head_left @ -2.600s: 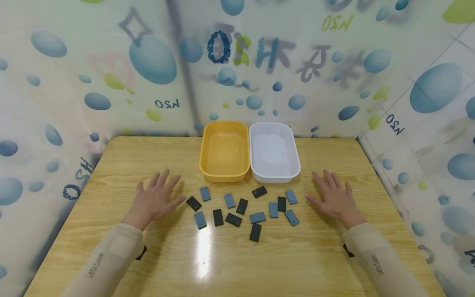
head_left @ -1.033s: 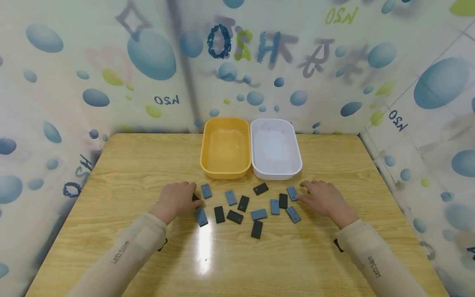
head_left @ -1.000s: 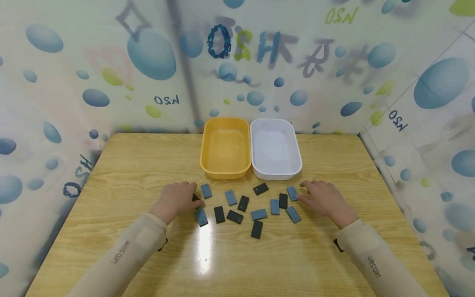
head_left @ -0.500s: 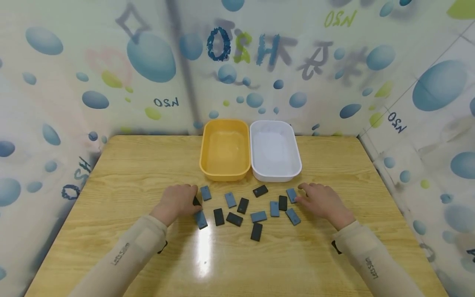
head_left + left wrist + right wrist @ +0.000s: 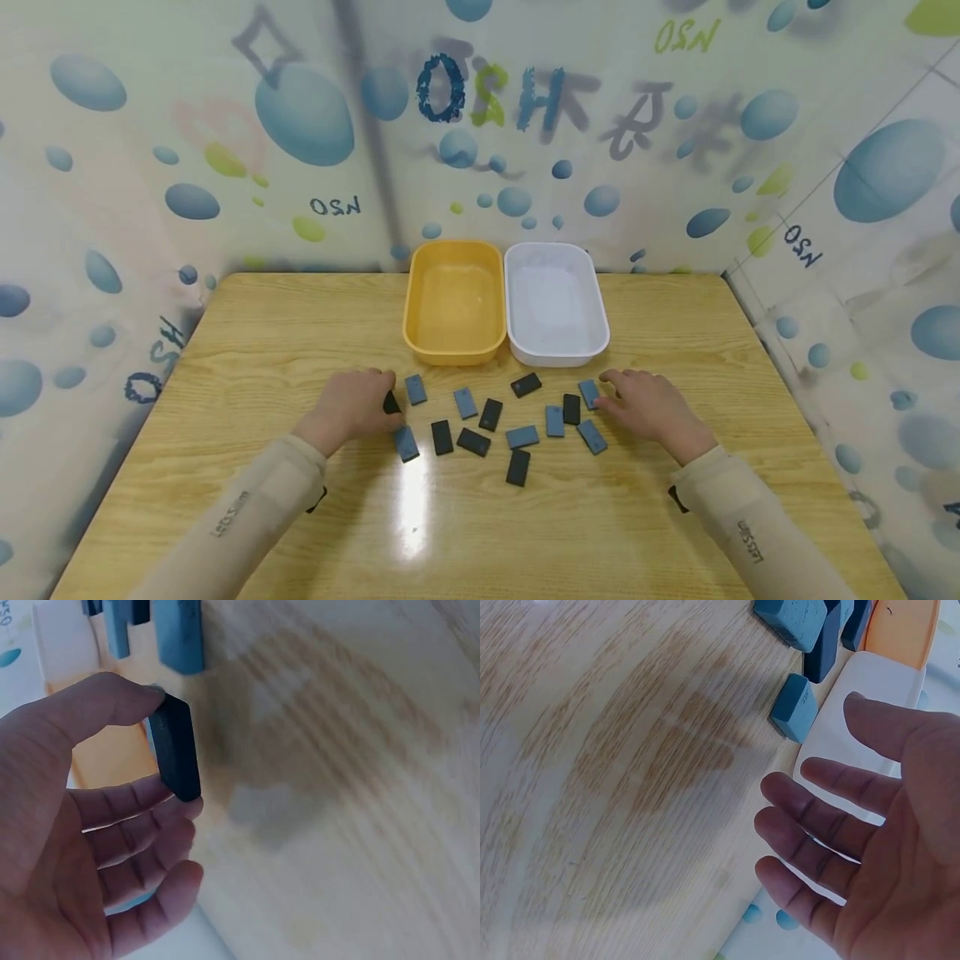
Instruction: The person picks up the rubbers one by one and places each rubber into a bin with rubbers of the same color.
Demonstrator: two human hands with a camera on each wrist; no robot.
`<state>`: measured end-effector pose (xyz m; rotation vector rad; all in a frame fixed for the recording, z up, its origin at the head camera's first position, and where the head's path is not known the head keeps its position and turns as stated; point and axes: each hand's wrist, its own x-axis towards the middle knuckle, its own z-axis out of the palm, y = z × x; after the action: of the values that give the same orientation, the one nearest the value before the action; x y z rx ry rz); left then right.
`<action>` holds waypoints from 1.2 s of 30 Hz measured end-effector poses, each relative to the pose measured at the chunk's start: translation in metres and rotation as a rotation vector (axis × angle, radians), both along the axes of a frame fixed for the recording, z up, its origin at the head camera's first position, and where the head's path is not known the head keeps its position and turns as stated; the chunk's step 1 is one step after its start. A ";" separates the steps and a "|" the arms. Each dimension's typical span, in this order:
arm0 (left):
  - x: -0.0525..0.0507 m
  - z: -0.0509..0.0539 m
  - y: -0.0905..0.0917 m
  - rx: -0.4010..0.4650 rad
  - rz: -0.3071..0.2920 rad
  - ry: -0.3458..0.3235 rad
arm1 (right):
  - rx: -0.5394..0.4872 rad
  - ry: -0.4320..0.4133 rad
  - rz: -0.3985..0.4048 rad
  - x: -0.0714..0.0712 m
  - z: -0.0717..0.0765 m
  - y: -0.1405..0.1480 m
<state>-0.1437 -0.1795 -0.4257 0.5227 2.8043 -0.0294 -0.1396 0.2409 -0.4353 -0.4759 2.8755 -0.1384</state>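
Note:
My left hand (image 5: 347,408) pinches a small black rectangular block (image 5: 176,750) by its ends, between thumb and fingertips, at the left side of the scattered blocks. In the left wrist view the block appears tilted just off the wood. A blue block (image 5: 407,444) lies close below that hand. On the other side, my right hand (image 5: 651,410) hovers with loosely bent fingers and nothing in its grasp. Nearest its thumb is another blue block (image 5: 795,709), which in the right wrist view is apart from the fingers.
Several more blue and black blocks lie mid-table, among them a black one (image 5: 517,468) nearest me. Behind them a yellow bin (image 5: 455,358) and a white bin (image 5: 558,360) stand side by side on the wooden table (image 5: 315,308), against a patterned backdrop (image 5: 300,117).
Both hands have come inward from the table's sides. My left hand has taken hold of the black block and raised it slightly; my right hand has closed in on the blue block.

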 end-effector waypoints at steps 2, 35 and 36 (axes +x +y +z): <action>0.001 0.004 -0.002 0.007 -0.003 0.019 | 0.001 0.000 0.001 0.000 0.000 0.000; -0.040 0.073 0.030 0.090 -0.191 0.274 | -0.030 0.019 0.055 0.006 0.010 -0.016; -0.043 0.074 0.031 0.088 -0.190 0.268 | -0.028 0.023 0.061 0.006 0.010 -0.017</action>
<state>-0.1862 -0.1486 -0.3519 0.8637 3.0134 -0.0168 -0.1333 0.2241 -0.4257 -0.5731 2.8816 -0.1636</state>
